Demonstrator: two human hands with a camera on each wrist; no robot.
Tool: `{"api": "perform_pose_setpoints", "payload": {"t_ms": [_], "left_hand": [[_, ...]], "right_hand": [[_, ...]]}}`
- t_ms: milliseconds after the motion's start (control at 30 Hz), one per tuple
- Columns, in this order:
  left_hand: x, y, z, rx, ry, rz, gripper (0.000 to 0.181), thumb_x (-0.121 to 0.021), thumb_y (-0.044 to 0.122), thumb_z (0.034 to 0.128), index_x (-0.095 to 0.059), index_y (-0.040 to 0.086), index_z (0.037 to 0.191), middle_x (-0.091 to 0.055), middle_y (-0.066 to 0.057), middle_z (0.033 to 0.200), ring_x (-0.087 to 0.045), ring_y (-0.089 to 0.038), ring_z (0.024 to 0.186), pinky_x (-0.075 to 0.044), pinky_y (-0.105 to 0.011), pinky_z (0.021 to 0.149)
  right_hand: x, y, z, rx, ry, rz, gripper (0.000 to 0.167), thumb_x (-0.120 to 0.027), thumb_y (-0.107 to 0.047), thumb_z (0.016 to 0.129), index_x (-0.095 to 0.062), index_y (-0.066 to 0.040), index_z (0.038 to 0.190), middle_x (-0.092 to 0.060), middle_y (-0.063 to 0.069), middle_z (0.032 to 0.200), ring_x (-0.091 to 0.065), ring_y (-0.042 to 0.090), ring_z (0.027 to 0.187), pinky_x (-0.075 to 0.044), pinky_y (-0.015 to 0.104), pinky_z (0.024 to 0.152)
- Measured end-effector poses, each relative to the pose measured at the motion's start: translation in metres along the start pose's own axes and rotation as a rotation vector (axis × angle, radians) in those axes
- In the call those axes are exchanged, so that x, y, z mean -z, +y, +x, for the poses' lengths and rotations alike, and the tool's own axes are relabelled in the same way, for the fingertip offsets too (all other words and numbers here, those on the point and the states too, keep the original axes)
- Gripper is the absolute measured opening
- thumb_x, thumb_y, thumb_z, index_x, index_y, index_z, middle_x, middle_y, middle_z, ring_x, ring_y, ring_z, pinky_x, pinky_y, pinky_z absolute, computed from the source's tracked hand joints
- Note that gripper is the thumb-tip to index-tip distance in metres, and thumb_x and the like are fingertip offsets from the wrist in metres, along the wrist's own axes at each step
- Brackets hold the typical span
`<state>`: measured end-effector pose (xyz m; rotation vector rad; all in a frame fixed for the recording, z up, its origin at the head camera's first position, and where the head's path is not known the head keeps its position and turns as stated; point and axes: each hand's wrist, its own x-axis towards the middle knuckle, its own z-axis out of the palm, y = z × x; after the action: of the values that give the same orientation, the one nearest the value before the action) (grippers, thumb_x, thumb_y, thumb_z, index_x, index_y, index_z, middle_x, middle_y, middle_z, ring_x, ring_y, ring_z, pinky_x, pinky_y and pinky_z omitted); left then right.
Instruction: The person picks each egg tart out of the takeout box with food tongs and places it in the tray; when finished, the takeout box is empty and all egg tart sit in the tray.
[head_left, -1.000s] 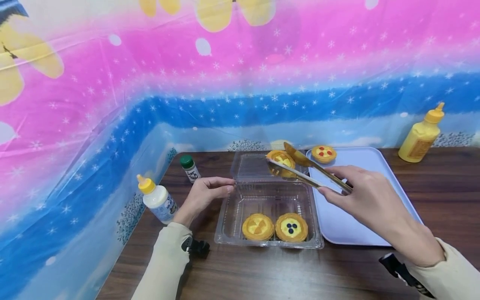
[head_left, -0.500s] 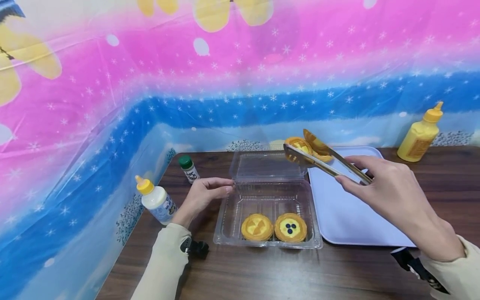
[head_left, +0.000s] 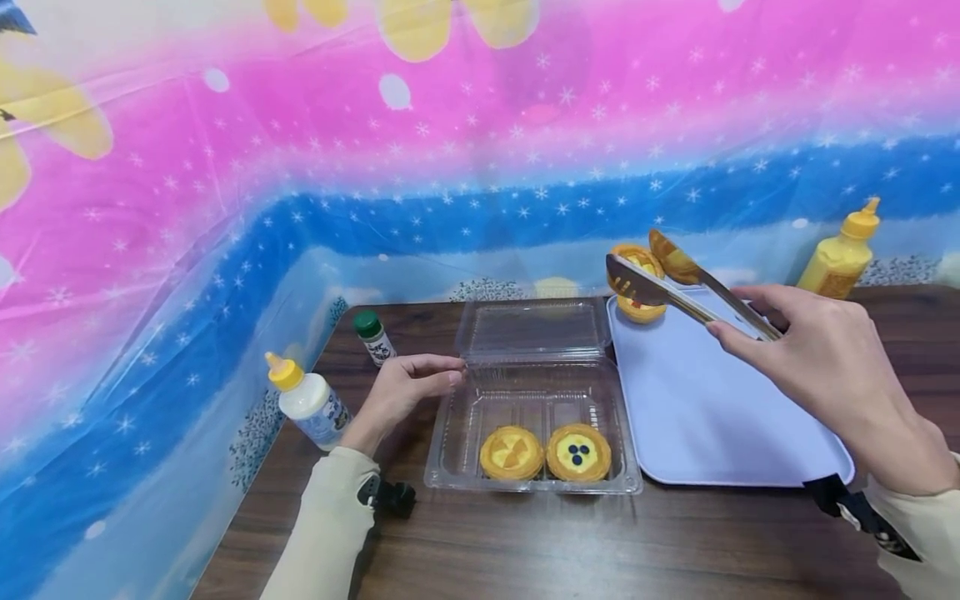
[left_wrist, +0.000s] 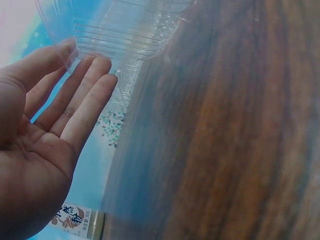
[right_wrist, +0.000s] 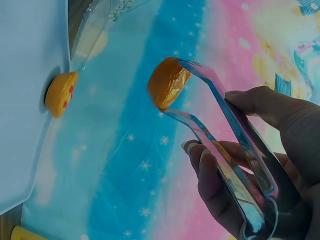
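Note:
My right hand grips metal tongs, whose tips pinch an egg tart with pale yellow pieces on top. In the head view this tart hangs above the far left corner of the lavender tray. A tart with red dots sits in that corner, partly hidden by the held one. My left hand pinches the left edge of the clear plastic container between thumb and fingers. Inside the container, along the near side, lie a tart with orange wedges and another with dark berries.
The container's clear lid lies folded back toward the wall. Left of it stand a green-capped shaker and a white squeeze bottle. A yellow squeeze bottle stands behind the tray. A patterned cloth covers the wall.
My right hand has moved right with the tongs and tart, bringing the tart from above the container's lid to above the tray's far left corner. My left hand stays at the container's edge.

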<state>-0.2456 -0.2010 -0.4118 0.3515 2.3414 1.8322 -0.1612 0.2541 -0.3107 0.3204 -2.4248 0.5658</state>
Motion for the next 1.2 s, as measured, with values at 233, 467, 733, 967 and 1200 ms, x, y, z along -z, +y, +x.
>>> {"api": "perform_pose_setpoints", "payload": {"t_ms": [233, 467, 733, 967, 1200], "left_hand": [[0.002, 0.001, 0.0, -0.009, -0.002, -0.006, 0.029, -0.08, 0.01, 0.0969, -0.077, -0.002, 0.123, -0.079, -0.013, 0.115, -0.077, -0.024, 0.101, -0.061, -0.035, 0.094], [0.003, 0.001, 0.0, -0.015, -0.004, -0.031, 0.029, -0.079, 0.008, 0.0969, -0.076, -0.004, 0.123, -0.079, -0.014, 0.114, -0.078, -0.024, 0.1, -0.061, -0.036, 0.093], [0.0, 0.002, 0.001, -0.003, 0.012, 0.002, 0.029, -0.08, 0.01, 0.0962, -0.077, -0.002, 0.122, -0.079, -0.012, 0.115, -0.078, -0.024, 0.1, -0.061, -0.034, 0.092], [-0.001, 0.001, 0.001, 0.006, 0.009, 0.021, 0.029, -0.081, 0.011, 0.0961, -0.078, 0.0, 0.123, -0.079, -0.011, 0.115, -0.077, -0.025, 0.101, -0.061, -0.034, 0.092], [-0.001, 0.001, 0.0, 0.008, 0.01, 0.001, 0.028, -0.08, 0.009, 0.0966, -0.077, -0.002, 0.123, -0.079, -0.012, 0.115, -0.077, -0.026, 0.101, -0.061, -0.035, 0.092]], "right_hand": [[0.004, 0.009, 0.003, -0.083, -0.041, 0.006, 0.047, -0.087, -0.021, 0.089, -0.073, 0.002, 0.127, -0.075, 0.021, 0.087, -0.048, 0.016, 0.054, -0.034, 0.032, 0.047], [0.003, 0.023, 0.007, -0.127, -0.068, -0.008, 0.046, -0.084, -0.025, 0.091, -0.073, 0.003, 0.126, -0.073, 0.019, 0.082, -0.051, 0.019, 0.055, -0.034, 0.034, 0.048], [0.001, 0.036, 0.009, -0.165, -0.108, -0.028, 0.049, -0.081, -0.03, 0.094, -0.071, 0.005, 0.127, -0.068, 0.01, 0.071, -0.047, 0.021, 0.053, -0.032, 0.036, 0.047], [-0.002, 0.048, 0.01, -0.199, -0.142, -0.037, 0.05, -0.08, -0.03, 0.096, -0.069, 0.007, 0.127, -0.064, 0.007, 0.066, -0.049, 0.021, 0.054, -0.034, 0.037, 0.048], [-0.007, 0.058, 0.009, -0.222, -0.172, -0.039, 0.052, -0.079, -0.03, 0.097, -0.067, 0.011, 0.127, -0.064, 0.009, 0.065, -0.048, 0.023, 0.053, -0.034, 0.037, 0.046]]}}
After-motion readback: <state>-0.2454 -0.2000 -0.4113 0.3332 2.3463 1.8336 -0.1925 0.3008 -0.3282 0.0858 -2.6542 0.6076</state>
